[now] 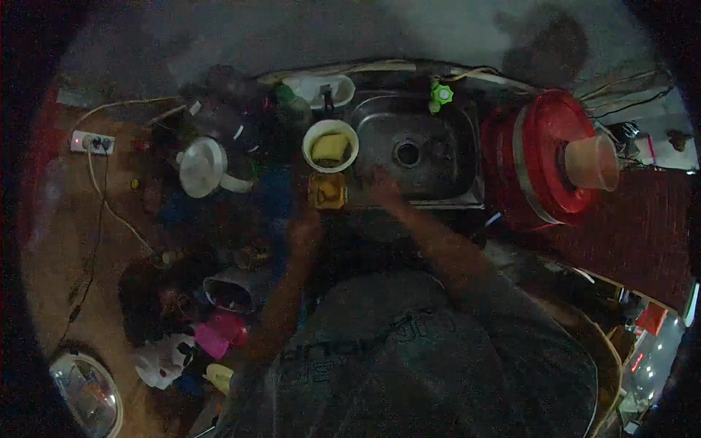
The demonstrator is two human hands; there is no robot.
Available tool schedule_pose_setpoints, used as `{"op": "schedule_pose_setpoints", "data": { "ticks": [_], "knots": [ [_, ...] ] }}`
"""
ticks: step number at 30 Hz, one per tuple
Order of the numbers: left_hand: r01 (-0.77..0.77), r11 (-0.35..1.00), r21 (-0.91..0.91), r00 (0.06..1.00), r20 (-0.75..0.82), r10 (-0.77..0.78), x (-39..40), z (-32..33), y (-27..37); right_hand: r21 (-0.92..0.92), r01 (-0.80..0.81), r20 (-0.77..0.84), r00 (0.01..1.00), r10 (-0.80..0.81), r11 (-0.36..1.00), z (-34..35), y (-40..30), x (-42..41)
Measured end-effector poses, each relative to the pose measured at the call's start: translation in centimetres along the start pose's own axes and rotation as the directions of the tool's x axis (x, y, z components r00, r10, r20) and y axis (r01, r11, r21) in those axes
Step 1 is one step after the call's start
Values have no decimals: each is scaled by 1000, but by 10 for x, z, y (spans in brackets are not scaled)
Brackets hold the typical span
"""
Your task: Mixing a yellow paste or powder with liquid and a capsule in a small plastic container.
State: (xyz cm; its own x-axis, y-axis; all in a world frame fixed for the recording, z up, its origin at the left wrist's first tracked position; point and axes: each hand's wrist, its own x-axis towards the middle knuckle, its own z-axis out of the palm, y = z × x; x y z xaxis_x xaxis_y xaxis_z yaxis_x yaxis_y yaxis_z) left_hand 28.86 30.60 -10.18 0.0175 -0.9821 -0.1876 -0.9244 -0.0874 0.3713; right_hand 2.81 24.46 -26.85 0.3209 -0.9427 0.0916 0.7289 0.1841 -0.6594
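In the dim head view, my right hand (385,185) is over the near left edge of a metal sink (438,189). Its fingers are blurred, and whether they hold anything is unclear. My left hand (306,224) is just below and left of a small orange-yellow container (328,191); its fingers are too dark to make out. Directly beyond that container stands a round white bowl (308,159) with a yellow piece, perhaps a sponge, in it. A green-handled tap (442,94) is at the sink's far side.
A large red lidded barrel (553,117) stands right of the sink, with a translucent plastic cup (591,162) on it. A white oval basin (342,92) lies behind the bowl. To the left are a white handled vessel (204,167) and a power strip (92,142) with cords.
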Motion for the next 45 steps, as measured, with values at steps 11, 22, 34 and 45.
{"op": "schedule_pose_setpoints", "data": {
  "ticks": [11, 22, 34, 45],
  "knots": [
    [-437, 889, 141, 889, -82, 450, 36, 12, 29, -715, -88, -171, 984, 51, -694, 3, 23, 16],
    [-368, 924, 103, 911, 240, 336, 26, 30, 1, -984, -177, -176, 983, -51, -25, 1, 27, 18],
    [-668, 734, -121, 741, -197, 642, 23, -66, 156, -957, -230, -205, 967, -151, -178, 96, -164, -8],
    [-882, 470, 45, 441, -277, 854, 33, -151, 292, -949, 210, 94, 900, -425, 234, 81, -313, -16]
  ]
}}
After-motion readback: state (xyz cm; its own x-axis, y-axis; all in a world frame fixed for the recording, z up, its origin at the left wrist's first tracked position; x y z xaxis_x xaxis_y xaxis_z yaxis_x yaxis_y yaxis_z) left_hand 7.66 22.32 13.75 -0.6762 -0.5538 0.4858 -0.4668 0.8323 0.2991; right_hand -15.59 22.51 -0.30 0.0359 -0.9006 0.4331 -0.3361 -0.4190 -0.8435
